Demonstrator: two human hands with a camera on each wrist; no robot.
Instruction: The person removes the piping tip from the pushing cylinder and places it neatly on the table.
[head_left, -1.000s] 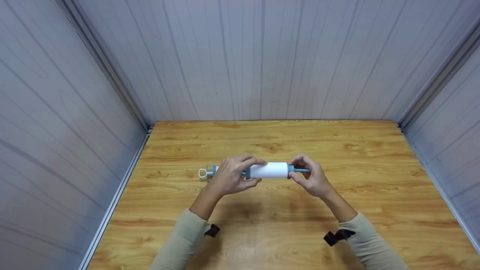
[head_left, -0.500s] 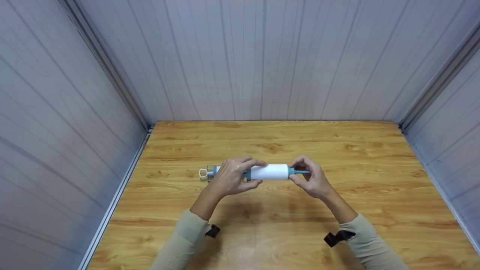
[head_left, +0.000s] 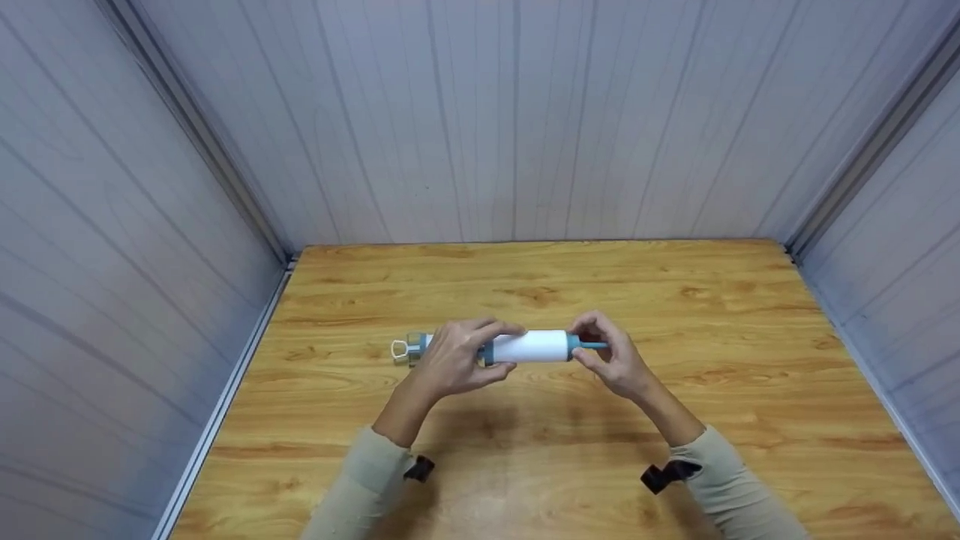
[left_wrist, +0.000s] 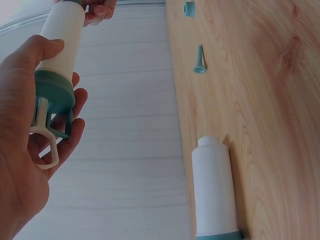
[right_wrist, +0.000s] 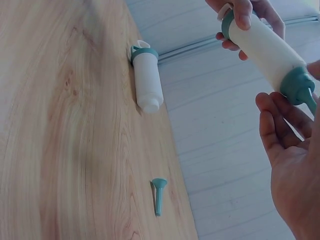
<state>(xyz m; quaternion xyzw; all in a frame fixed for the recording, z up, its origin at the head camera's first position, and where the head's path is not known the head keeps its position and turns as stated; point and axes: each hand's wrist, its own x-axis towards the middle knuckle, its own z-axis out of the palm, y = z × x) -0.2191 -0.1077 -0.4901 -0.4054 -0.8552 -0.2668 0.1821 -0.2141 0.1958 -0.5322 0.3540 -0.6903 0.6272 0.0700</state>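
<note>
Both hands hold an icing syringe (head_left: 531, 346) level above the table. It has a white barrel, a teal collar with finger brackets, a white ring handle (left_wrist: 50, 145) and a teal nozzle (head_left: 592, 345). My left hand (head_left: 454, 356) grips the collar end, thumb along the barrel. At the other end, my right hand (head_left: 615, 360) pinches the teal end cap (right_wrist: 296, 84) below the nozzle between thumb and fingers. A second syringe (right_wrist: 148, 77), without a nozzle, lies on the table; in the head view my left hand covers most of it.
Lying on the wooden table (head_left: 540, 465) are a loose teal nozzle (left_wrist: 200, 62) and a small teal ring-shaped piece (left_wrist: 189, 9); both are hidden in the head view. Pale panel walls (head_left: 487, 135) enclose the back and sides.
The head view has shifted a little, so everything sits slightly further left in it. Both hands keep the same hold on the syringe.
</note>
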